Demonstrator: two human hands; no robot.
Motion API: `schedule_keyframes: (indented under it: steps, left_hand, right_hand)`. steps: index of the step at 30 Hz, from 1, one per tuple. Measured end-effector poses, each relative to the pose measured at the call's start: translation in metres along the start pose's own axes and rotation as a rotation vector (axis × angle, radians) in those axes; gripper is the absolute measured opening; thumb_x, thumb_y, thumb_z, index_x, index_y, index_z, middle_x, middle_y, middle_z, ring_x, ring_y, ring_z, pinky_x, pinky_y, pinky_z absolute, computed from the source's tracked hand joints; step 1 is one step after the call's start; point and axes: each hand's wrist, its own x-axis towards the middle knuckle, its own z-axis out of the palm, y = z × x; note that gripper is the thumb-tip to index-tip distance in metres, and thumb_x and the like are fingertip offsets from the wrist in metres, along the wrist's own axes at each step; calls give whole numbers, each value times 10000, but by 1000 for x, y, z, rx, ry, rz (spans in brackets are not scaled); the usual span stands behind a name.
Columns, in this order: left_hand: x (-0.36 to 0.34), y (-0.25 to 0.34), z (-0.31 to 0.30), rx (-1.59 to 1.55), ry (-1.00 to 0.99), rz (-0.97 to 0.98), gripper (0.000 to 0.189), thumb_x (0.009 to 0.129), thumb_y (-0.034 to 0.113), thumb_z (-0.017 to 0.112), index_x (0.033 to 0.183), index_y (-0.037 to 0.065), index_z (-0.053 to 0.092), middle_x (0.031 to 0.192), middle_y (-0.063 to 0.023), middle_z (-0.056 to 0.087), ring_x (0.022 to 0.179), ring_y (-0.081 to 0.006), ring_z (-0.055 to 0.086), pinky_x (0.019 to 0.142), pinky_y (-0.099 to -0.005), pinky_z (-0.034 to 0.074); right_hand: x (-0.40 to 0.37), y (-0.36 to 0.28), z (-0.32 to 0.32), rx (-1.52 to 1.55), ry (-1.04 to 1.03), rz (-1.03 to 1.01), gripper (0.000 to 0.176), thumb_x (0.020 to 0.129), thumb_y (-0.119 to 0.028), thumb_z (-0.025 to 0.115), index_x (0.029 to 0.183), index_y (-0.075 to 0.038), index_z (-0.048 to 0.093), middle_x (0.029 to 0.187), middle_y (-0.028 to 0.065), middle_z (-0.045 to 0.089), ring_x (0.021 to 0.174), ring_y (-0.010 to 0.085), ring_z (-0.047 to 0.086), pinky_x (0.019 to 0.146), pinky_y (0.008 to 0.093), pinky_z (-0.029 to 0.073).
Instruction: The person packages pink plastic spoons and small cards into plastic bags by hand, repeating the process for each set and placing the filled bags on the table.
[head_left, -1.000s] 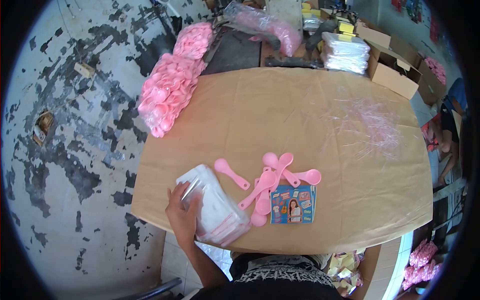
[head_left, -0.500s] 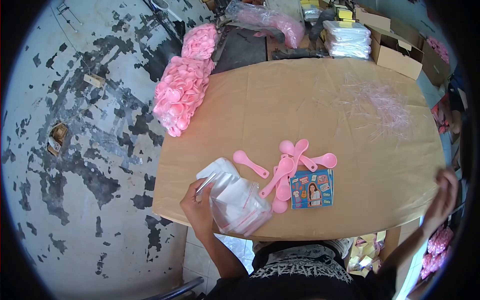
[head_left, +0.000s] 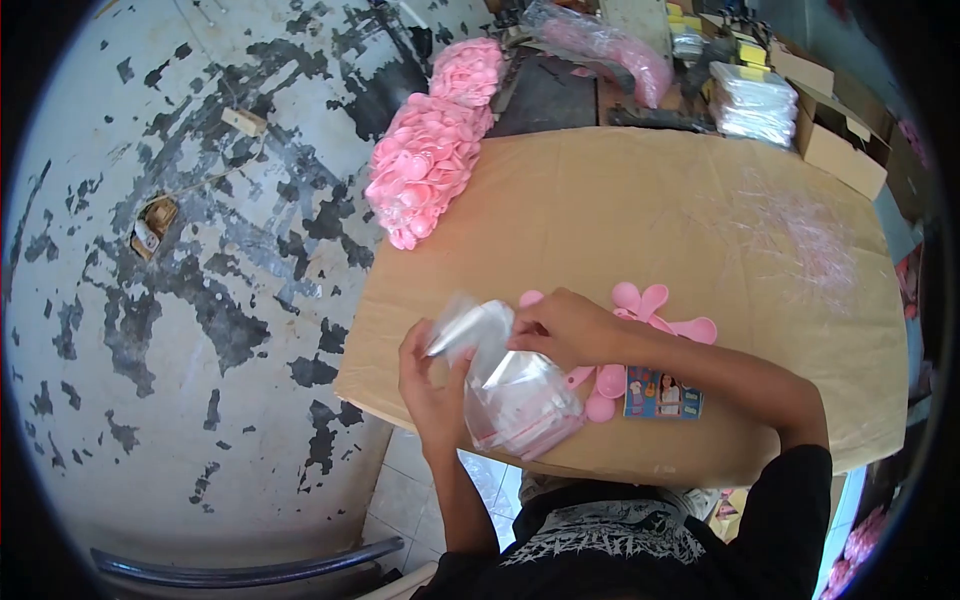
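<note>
A stack of clear plastic bags (head_left: 528, 405) lies near the table's front edge, its upper part lifted and curled. My left hand (head_left: 432, 390) grips the left side of the lifted plastic between thumb and fingers. From the right, my right hand (head_left: 568, 328) reaches across with its fingertips pinched at the bags' upper edge. Pink plastic spoons (head_left: 655, 300) lie beyond and under my right forearm, which hides part of them. Below that forearm sits a small blue printed box (head_left: 655, 395) with a picture of a person on it, also partly covered.
Brown paper covers the table (head_left: 600, 220). A big bag of pink spoons (head_left: 425, 165) rests at the far left edge. Loose clear strips (head_left: 810, 235) are scattered at the right. Behind stand stacked plastic packs (head_left: 752, 103) and an open carton (head_left: 845, 145).
My right hand has come in from the right edge to the bags. My left hand has lifted the plastic somewhat. The camera view has shifted, moving the table rightward.
</note>
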Motion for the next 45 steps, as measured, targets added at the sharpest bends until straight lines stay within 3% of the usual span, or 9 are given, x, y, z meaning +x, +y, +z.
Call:
schedule_keyframes:
  steps: [4, 7, 15, 22, 23, 28, 34, 40, 45]
  left_hand:
    - [-25, 1, -25, 482, -197, 467, 353, 677, 13, 782, 1009, 17, 662, 1022, -135, 649, 978, -290, 601, 872, -398, 475]
    - [-37, 12, -21, 438, -648, 370, 192, 692, 58, 761, 875, 46, 703, 974, -72, 681, 949, -276, 614, 849, -389, 488]
    - [-29, 14, -21, 440, -791, 257, 196, 749, 51, 702, 944, 30, 706, 1034, -100, 683, 998, -304, 605, 891, -385, 475]
    - [-63, 52, 33, -500, -655, -599, 365, 978, 154, 514, 1230, -106, 557, 1230, -183, 611, 1130, -210, 583, 984, -293, 409]
    - [-63, 59, 49, -509, -646, -395, 405, 1030, 187, 435, 1271, -134, 486, 1234, -227, 594, 1146, -250, 588, 997, -328, 435]
    - [-52, 70, 73, -934, -475, -637, 451, 1015, 126, 446, 1399, -53, 288, 1162, -263, 606, 1065, -331, 635, 938, -449, 528]
    - [-54, 70, 92, -769, -395, -583, 397, 928, 20, 606, 1282, -37, 435, 1050, -181, 644, 970, -251, 666, 855, -340, 555]
    - [-51, 50, 94, -768, -184, -574, 260, 914, 42, 646, 1149, -34, 566, 1019, -114, 649, 911, -185, 665, 778, -283, 568]
    - [-47, 53, 95, -906, -96, -585, 275, 945, 59, 602, 1191, -43, 534, 1055, -137, 650, 970, -214, 660, 867, -356, 566]
  right_hand:
    - [-8, 10, -1, 46, -87, 1, 224, 907, -233, 618, 877, -20, 680, 711, 161, 634, 613, 310, 604, 612, 380, 482]
    - [-10, 3, -7, 23, -143, 58, 197, 909, -206, 599, 916, -32, 691, 749, 169, 652, 644, 318, 612, 633, 392, 483]
    - [-25, -6, -81, 174, 297, 68, 179, 942, -150, 593, 1008, -10, 683, 730, 117, 626, 622, 142, 562, 600, 313, 460]
    - [-83, -64, -87, 149, -143, 166, 216, 908, -225, 650, 1022, -44, 683, 733, 92, 631, 626, 192, 582, 600, 317, 464]
    - [-92, -62, -83, 37, -125, 136, 224, 903, -236, 655, 1022, -48, 684, 744, 94, 637, 635, 208, 594, 603, 325, 469]
    - [-133, -32, -106, -557, 19, -104, 253, 846, -297, 703, 974, -78, 694, 778, 106, 639, 725, 280, 639, 662, 386, 496]
    - [-124, -16, -111, -282, -190, 333, 235, 842, -275, 704, 953, -67, 698, 771, 118, 636, 750, 288, 629, 679, 380, 492]
    - [-120, 0, -113, -265, -10, 88, 169, 905, -189, 643, 933, -26, 678, 725, 142, 639, 696, 277, 657, 637, 384, 503]
    - [-113, -22, -111, 205, 46, 306, 153, 964, -131, 573, 1012, -8, 650, 693, 127, 617, 586, 160, 626, 529, 298, 474]
